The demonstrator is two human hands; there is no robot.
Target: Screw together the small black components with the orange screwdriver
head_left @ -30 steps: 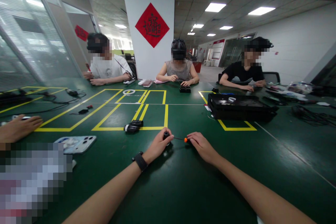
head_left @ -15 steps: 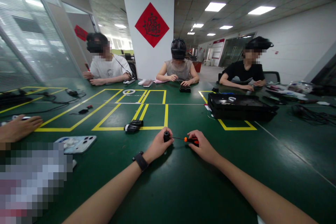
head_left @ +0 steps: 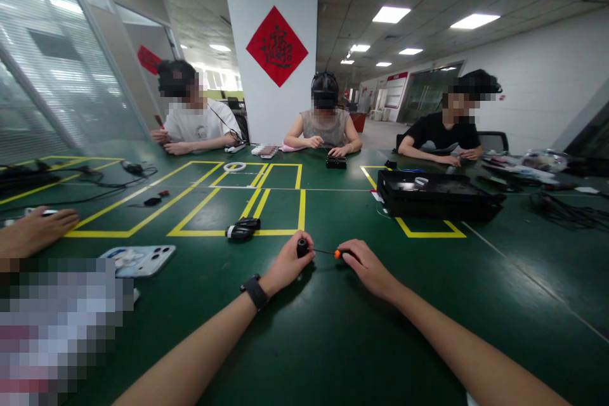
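My left hand, with a black band on its wrist, is closed around a small black cylindrical part. In my right hand is a screwdriver with an orange collar; the fingers wrap over its handle and hide most of it. The thin shaft runs left from the collar to the black part. Whether its tip sits in a screw is too small to make out. Both hands are just above the green table.
Ahead on the left lies a bundled black cable. A phone rests nearer, beside another person's hand. To the right stands a black open tray-like casing. Three people sit across the table, one handling a small black object.
My right hand has turned on the screwdriver, its fingers now covering more of the handle. My left hand and the black part stay in place. The person at right has turned their head.
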